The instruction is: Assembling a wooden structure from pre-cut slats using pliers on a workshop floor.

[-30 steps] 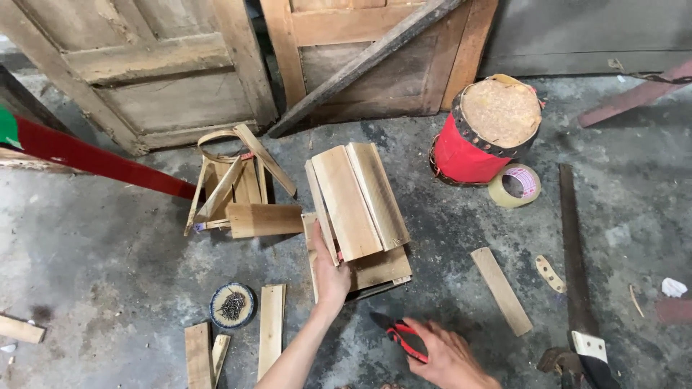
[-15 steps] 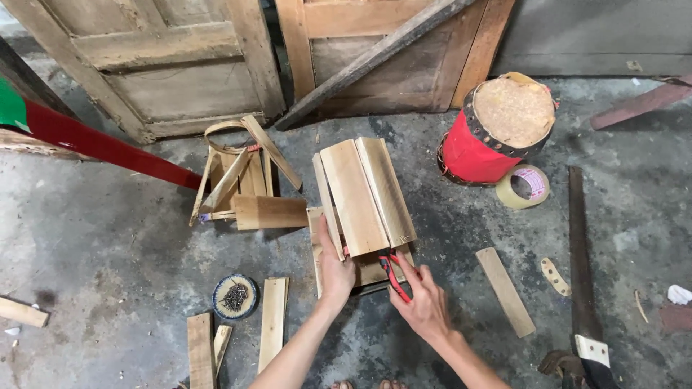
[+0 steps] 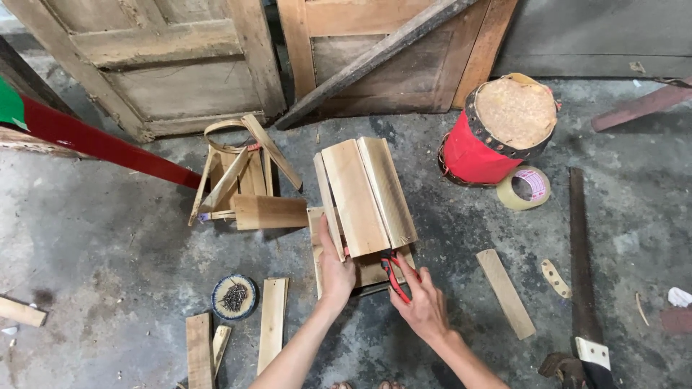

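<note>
Left hand (image 3: 336, 268) steadies wooden box (image 3: 364, 202); right hand (image 3: 425, 306) holds pliers (image 3: 393, 276).

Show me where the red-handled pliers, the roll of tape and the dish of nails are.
red-handled pliers (image 3: 394, 277), head view, on the red handles by the right hand.
roll of tape (image 3: 513, 194), head view, on its tan outer band.
dish of nails (image 3: 218, 302), head view, on the dish's blue rim.
</note>
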